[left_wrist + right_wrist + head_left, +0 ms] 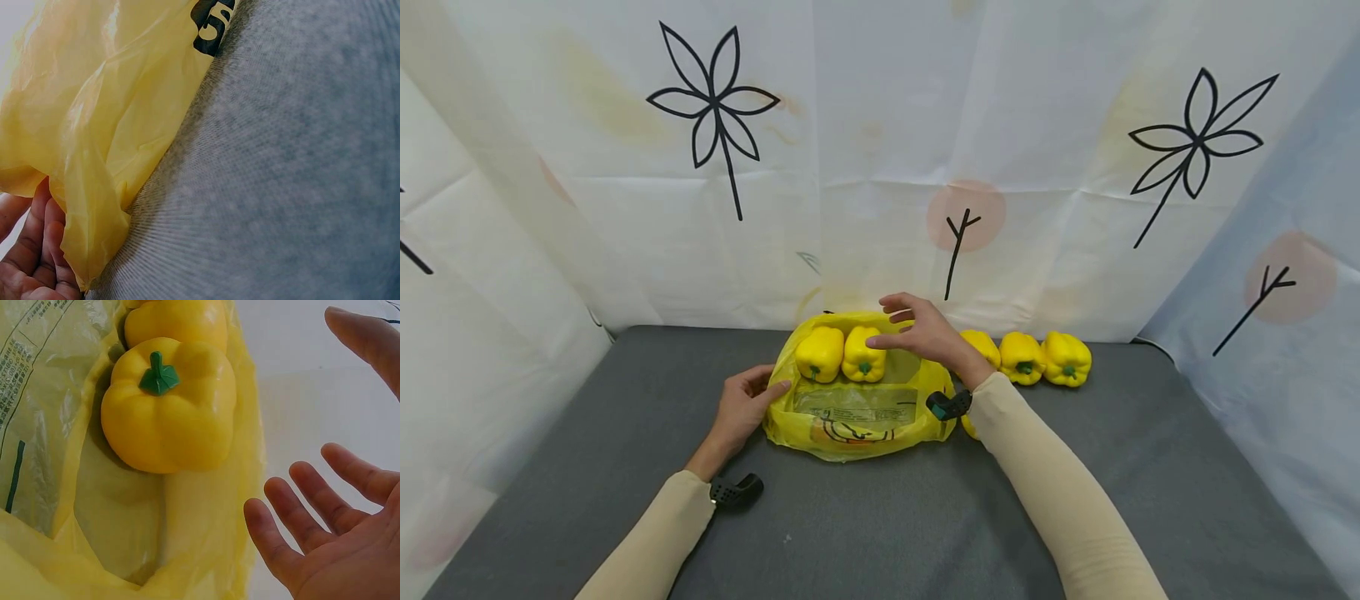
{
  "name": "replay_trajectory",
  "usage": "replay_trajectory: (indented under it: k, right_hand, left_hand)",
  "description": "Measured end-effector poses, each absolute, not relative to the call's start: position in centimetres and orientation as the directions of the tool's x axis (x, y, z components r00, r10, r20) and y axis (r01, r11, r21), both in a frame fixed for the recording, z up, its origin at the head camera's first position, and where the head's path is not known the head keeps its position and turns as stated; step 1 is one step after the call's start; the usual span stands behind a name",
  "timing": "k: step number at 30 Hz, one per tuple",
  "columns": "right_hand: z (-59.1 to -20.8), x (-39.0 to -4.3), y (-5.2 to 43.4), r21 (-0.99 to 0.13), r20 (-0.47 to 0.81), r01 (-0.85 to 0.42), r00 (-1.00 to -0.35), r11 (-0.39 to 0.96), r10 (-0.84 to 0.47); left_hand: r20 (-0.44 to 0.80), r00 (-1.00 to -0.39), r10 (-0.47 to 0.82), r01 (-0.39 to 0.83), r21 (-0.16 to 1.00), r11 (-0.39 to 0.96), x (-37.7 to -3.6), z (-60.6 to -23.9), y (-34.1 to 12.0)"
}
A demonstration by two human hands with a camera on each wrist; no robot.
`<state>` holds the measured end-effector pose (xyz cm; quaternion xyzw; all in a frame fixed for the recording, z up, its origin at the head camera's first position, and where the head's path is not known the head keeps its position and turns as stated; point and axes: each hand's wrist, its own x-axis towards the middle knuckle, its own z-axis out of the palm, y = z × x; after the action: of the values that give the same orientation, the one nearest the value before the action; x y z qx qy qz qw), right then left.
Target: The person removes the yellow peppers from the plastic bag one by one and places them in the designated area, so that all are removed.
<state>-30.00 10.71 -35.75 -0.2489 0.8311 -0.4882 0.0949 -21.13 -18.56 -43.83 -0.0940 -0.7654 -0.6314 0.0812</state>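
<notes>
A yellow plastic bag lies on the grey table with its mouth spread open. Two yellow bell peppers with green stems sit side by side inside it; the right wrist view shows one pepper in full and part of the other. My left hand holds the bag's left edge, thumb over the rim and fingers outside. In the left wrist view those fingers lie against the plastic. Over the bag's right part hovers my right hand, fingers spread, holding nothing, near the right pepper.
To the right of the bag stands a row of yellow bell peppers, partly hidden by my right arm. Another bit of yellow shows below my wrist. Behind the table hangs a white printed curtain.
</notes>
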Motion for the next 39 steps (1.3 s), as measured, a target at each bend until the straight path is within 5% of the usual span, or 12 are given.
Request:
replay_trajectory:
  k: [39]
  right_hand:
    - [-38.2,-31.4,8.8,-0.863,-0.025,-0.214,-0.886,0.457,-0.462]
  left_hand:
    - [0.231,-0.972,0.041,0.234,0.954,0.189,-21.1,-43.9,-18.5]
